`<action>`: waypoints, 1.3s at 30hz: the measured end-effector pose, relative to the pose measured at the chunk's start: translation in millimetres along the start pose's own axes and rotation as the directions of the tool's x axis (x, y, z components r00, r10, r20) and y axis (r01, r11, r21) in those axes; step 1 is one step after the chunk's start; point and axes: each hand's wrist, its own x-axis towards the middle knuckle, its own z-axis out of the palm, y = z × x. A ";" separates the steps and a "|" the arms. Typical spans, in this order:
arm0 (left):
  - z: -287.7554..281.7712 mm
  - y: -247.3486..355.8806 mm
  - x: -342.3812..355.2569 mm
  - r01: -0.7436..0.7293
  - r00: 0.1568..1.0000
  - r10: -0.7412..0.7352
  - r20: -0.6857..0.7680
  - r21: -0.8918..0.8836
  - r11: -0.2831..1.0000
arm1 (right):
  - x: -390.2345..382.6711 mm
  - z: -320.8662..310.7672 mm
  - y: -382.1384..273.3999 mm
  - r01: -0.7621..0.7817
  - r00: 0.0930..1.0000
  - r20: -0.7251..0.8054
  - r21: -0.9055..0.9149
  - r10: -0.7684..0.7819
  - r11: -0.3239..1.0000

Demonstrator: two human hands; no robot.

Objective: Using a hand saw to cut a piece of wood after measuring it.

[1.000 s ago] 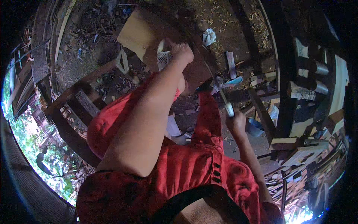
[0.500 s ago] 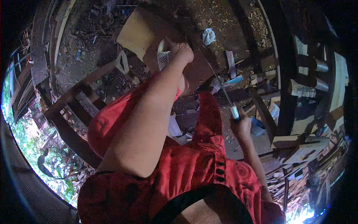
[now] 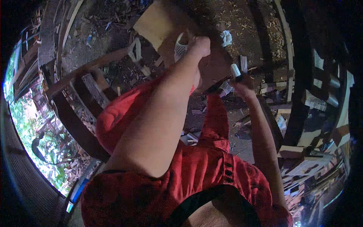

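My left hand (image 3: 200, 46) is closed over a wide brown board (image 3: 149, 24), beside my white perforated shoe (image 3: 180, 51). What its fingers hold, if anything, is hidden from above. To the right, my right hand (image 3: 244, 87) is wrapped round the white handle (image 3: 235, 70) of a long tool. Its thin blade, plain to see half a second ago, is lost in shadow now. Part of the board is lit tan; the rest lies dark under both hands. My other shoe (image 3: 227, 87), in a mesh pattern, rests just left of the right hand.
A crumpled white scrap (image 3: 226, 38) lies on the leaf-strewn ground beyond the board. At left stands a slatted wooden frame (image 3: 90, 87). Stacked timber (image 3: 317, 100) and a leaning plank (image 3: 289, 49) border the right side. Wood scraps (image 3: 193, 137) are scattered between my legs.
My right hand has moved forward, away from me, with the white-handled tool, bringing the handle close to the board. My left hand stays over the board. The whole view has shifted a little.
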 end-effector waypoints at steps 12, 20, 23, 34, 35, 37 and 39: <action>10.1 17.3 -2.3 0.190 0.978 -0.189 -0.090 0.003 0.982 | -0.8 34.3 35.1 0.068 0.993 -0.118 0.320 -0.032 0.945; 23.8 24.0 13.2 0.162 0.966 -0.171 -0.192 -0.060 0.985 | -35.4 13.6 -23.6 -0.089 0.984 -0.166 -0.153 0.063 0.984; 20.1 20.5 16.4 0.161 0.951 -0.200 -0.236 -0.175 0.971 | -89.9 -4.8 -27.7 -0.171 0.978 -0.131 -0.065 0.162 0.983; 4.2 17.7 2.5 0.156 0.985 -0.160 -0.063 -0.073 0.985 | -130.1 -11.8 7.6 -0.235 0.968 -0.116 -0.105 0.223 0.966; 3.4 17.0 3.2 0.138 0.989 -0.142 -0.052 -0.071 0.988 | -123.3 -11.3 5.4 -0.202 0.976 -0.127 -0.222 0.178 0.954; 2.8 16.5 5.4 0.142 0.989 -0.139 0.041 -0.060 0.988 | -87.3 3.0 5.6 -0.194 0.967 -0.136 0.165 0.217 0.967; 2.6 16.9 8.7 0.146 0.989 -0.144 0.035 -0.053 0.988 | -57.9 21.5 9.1 -0.203 0.952 -0.132 0.406 0.277 0.891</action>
